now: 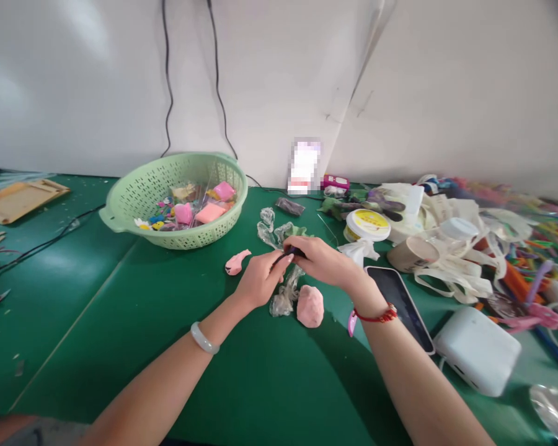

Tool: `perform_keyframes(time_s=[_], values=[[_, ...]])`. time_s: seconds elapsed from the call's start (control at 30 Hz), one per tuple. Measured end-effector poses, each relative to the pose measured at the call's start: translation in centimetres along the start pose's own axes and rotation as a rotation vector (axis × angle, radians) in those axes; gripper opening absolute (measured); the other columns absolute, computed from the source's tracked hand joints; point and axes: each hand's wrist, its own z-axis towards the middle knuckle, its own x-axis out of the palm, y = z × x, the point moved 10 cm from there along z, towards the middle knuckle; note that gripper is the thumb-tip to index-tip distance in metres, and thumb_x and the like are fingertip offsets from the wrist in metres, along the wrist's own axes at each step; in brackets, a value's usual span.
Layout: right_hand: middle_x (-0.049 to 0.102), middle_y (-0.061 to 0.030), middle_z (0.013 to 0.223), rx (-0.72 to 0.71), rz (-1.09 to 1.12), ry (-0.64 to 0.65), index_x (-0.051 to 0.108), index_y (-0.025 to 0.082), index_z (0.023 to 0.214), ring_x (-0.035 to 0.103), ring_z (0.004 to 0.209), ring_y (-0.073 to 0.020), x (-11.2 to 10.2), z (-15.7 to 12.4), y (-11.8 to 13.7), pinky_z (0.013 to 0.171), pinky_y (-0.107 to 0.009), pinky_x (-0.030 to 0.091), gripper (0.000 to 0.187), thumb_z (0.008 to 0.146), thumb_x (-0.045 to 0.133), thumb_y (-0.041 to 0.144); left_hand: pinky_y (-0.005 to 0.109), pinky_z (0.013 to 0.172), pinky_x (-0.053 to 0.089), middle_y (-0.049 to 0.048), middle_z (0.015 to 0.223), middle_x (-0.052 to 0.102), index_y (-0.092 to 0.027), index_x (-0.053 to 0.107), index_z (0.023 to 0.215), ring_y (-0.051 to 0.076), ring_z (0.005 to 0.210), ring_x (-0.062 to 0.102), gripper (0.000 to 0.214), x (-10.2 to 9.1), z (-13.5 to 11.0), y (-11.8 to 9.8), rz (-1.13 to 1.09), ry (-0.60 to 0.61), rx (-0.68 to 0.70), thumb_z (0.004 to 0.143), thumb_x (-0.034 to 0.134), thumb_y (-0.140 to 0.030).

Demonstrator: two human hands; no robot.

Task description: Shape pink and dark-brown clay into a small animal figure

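My left hand and my right hand meet above the middle of the green table, fingers closed. Between their fingertips is a small dark piece, mostly covered, its kind unclear. Just below them sits a rough lump of pink clay, touching or close beside crumpled clear plastic wrap. A small curved pink clay shape with a dark mark lies left of my left hand. Beyond my fingers are more clear wrap and a dark packet.
A green basket of colourful clay packets stands back left. To the right are a white tub, a phone, a white box-like device, a paper cup and piled bags. A lit, blurred screen leans on the wall.
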Motion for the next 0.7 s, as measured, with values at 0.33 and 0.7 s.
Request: perform_keyframes(time_s=[0.33,0.7], values=[[0.065,-0.0009,0.083,0.254,0.861,-0.832,0.062,0.024,0.096,0.054,0.05,-0.0116,-10.8,-6.4,-10.4,0.05,-0.029,0.042,0.021,0.078,0.065,0.034,0.024,0.046,0.043,0.0017,0.056,0.06,-0.018,0.057,0.072,0.014,0.051,0.06,0.057,-1.0,0.7,3.3,-0.435,-0.158,-0.265,0.084,0.056,-0.074],[0.042,0.0042,0.042,0.441,0.853,-0.756,0.041,0.026,0.06,0.037,0.03,-0.0113,-6.0,-3.6,-7.6,0.03,-0.028,0.024,0.06,0.078,0.06,0.08,0.026,0.053,0.047,-0.0056,0.048,0.043,-0.022,0.044,0.067,0.013,0.048,0.054,0.057,-0.2,0.8,2.4,-0.377,-0.087,-0.132,0.091,0.048,-0.074]])
